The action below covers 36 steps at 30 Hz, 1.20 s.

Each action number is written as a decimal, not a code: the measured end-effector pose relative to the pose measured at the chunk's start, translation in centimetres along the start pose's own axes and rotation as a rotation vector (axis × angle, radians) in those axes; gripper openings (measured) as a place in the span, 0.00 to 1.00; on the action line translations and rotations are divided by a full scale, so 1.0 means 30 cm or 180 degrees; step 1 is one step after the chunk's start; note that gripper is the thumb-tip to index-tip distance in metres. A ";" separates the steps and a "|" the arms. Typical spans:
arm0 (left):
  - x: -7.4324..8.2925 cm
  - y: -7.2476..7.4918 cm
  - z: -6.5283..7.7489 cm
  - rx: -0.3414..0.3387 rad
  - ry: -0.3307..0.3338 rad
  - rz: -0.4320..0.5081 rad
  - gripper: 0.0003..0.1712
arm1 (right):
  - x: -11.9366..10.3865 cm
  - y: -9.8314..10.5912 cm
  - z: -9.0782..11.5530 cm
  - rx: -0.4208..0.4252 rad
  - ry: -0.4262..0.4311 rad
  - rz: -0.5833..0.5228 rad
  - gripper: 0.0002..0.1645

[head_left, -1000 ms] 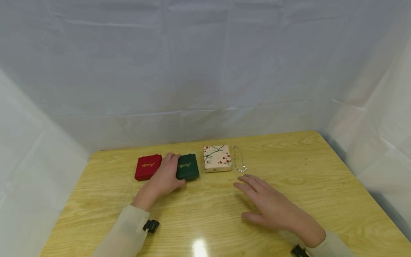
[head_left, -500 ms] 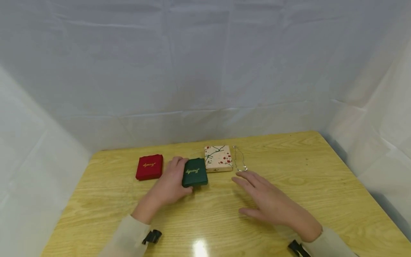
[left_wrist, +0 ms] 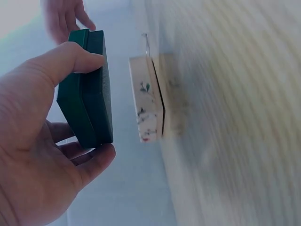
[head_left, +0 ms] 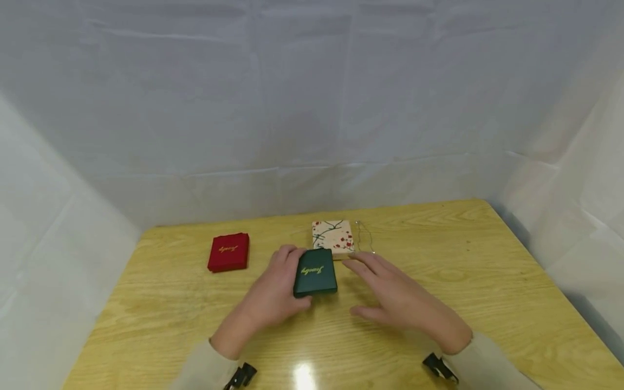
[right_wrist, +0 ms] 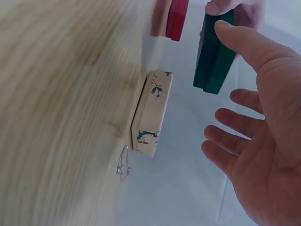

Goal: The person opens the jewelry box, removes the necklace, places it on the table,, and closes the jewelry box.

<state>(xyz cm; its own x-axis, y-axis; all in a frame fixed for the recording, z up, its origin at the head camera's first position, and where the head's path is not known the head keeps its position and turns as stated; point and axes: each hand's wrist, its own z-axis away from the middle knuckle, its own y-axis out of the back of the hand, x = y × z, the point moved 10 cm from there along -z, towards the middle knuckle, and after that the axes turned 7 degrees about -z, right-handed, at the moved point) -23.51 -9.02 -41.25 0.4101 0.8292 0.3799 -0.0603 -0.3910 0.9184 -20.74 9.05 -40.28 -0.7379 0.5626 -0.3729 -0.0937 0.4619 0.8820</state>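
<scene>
My left hand (head_left: 275, 290) grips a dark green jewelry box (head_left: 316, 273) with gold lettering, thumb on its near side and fingers on the far side. In the left wrist view the green box (left_wrist: 89, 92) is lifted off the table. To its right my right hand (head_left: 397, 295) holds nothing, fingers spread and thumb apart, close to the box. Behind the green box lies a cream box (head_left: 333, 234) with a red-flower and branch print, partly covered by it in the head view. A thin silver chain (right_wrist: 123, 165) lies beside the cream box, partly hidden by my right hand in the head view.
A red jewelry box (head_left: 229, 252) with gold lettering rests on the wooden table (head_left: 161, 303) at the left. White cloth (head_left: 312, 108) hangs behind the table and along both sides.
My left hand has lifted the green box from beside the red one and brought it right and nearer to me. The right hand has shifted slightly left.
</scene>
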 end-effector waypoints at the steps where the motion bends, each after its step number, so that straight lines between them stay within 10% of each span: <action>1: 0.011 -0.001 0.003 0.0008 -0.0024 0.0012 0.58 | 0.000 -0.001 -0.005 0.0007 -0.0002 -0.0015 0.57; 15: 0.132 -0.043 0.032 0.0120 -0.0368 -0.0101 0.60 | -0.012 -0.035 -0.055 -0.0190 -0.0111 -0.0252 0.65; 36: 0.176 -0.087 0.062 0.0092 -0.0451 -0.0123 0.61 | -0.024 -0.074 -0.037 -0.0477 -0.0269 -0.0483 0.63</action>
<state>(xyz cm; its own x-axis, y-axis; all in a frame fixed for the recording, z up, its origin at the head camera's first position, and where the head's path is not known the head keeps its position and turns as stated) -19.49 -4.37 -41.84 0.5362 0.7798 0.3231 -0.0167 -0.3730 0.9277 -20.73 6.85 -41.65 -0.6497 0.5528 -0.5218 -0.3021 0.4421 0.8446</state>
